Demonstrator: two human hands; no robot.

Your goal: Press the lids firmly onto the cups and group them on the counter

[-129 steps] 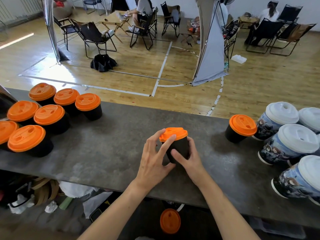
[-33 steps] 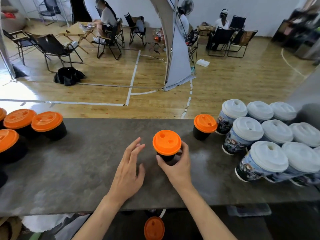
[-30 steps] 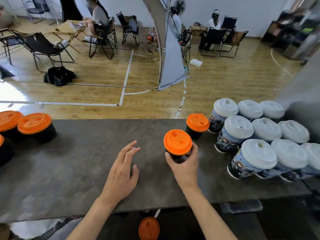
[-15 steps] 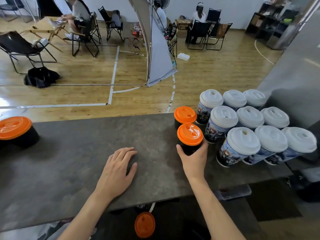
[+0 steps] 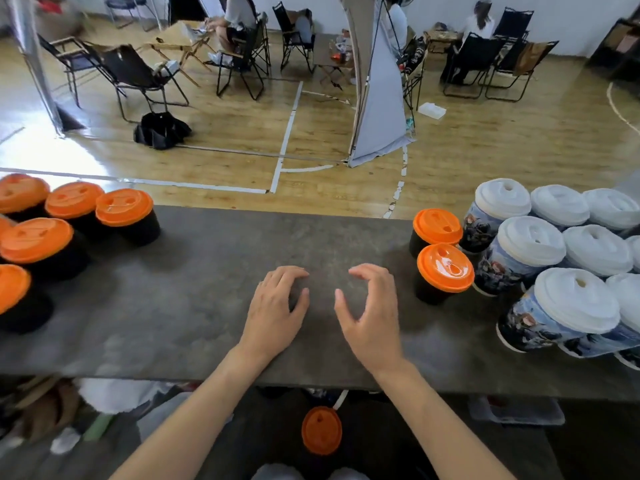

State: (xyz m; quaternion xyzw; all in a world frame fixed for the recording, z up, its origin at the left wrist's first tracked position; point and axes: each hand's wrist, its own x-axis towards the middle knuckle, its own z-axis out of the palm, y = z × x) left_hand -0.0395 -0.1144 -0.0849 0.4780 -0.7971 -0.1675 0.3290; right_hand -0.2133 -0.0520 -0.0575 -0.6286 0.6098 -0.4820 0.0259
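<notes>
Two black cups with orange lids stand together at the right of the grey counter [image 5: 214,306]: the nearer cup [image 5: 443,275] and the farther cup [image 5: 434,232]. Beside them is a cluster of several printed cups with white lids [image 5: 533,244]. At the left stands a group of several black cups with orange lids [image 5: 124,216]. My left hand [image 5: 277,306] rests on the counter's middle, fingers loosely bent. My right hand [image 5: 372,313] hovers just beside it, fingers relaxed and curved, holding nothing, a hand's width left of the nearer orange-lidded cup.
A loose orange lid [image 5: 321,430] lies below the counter's near edge. Bags and clutter [image 5: 52,410] sit under the counter at left. Beyond the far edge is a wooden floor with folding chairs [image 5: 138,74], a grey banner [image 5: 377,98] and seated people.
My right hand has let go of the orange-lidded cup, left beside the other one, and drawn back to the counter's middle. The view has swung back left, showing the left group.
</notes>
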